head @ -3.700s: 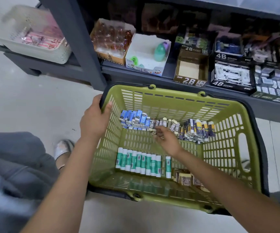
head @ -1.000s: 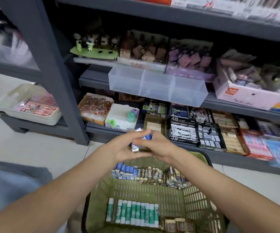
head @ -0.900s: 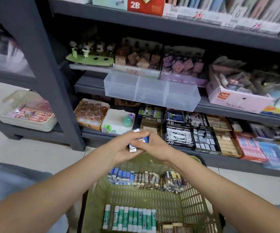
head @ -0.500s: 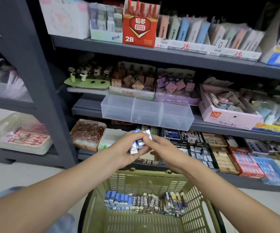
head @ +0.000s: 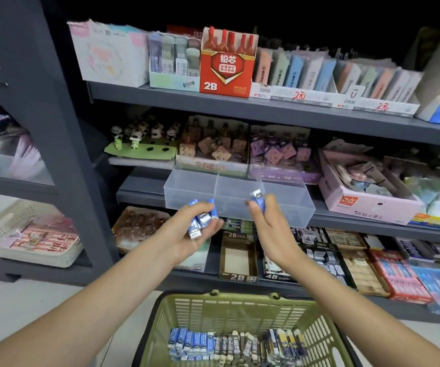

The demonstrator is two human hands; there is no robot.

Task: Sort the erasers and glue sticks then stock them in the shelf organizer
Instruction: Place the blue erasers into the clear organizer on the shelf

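While both hands hang in front of the shelves, the notes run so:

Left hand: left hand (head: 189, 234), palm up, grip clamped round a small bunch of blue-and-white erasers (head: 200, 219); their ends stick out above the fingers.

Right hand: right hand (head: 269, 223), grip pinched on a single blue eraser (head: 258, 199), held upright just in front of the organizer's front wall.

Shelf organizer: clear shelf organizer (head: 287, 210) on the middle shelf (head: 139, 192), split into three compartments side by side; I can see nothing lying in them, though the hands cover part of the middle one.

Basket: green basket (head: 229, 308) low in view, between the forearms. Along its far wall lies a row of sorted erasers (head: 234, 345): blue wrappers at the left, dark "2B" wrappers in the middle, dark ones with yellow at the right.

Upper shelf: red 2B box (head: 227, 64) with red-tipped contents, beside pastel packs standing in white display trays with price tags.

Behind organizer: panda figures (head: 145, 133) on a green card, then brown and purple square charms in open boxes.

Right of organizer: pink carton (head: 367, 202) holding loose packets, too blurred to name.

Lower shelf: an open brown 2B carton (head: 237, 258), its inside apparently bare; black 4B boxes next to it.

Far left: white slotted basket (head: 10, 229) holding pink striped packets.
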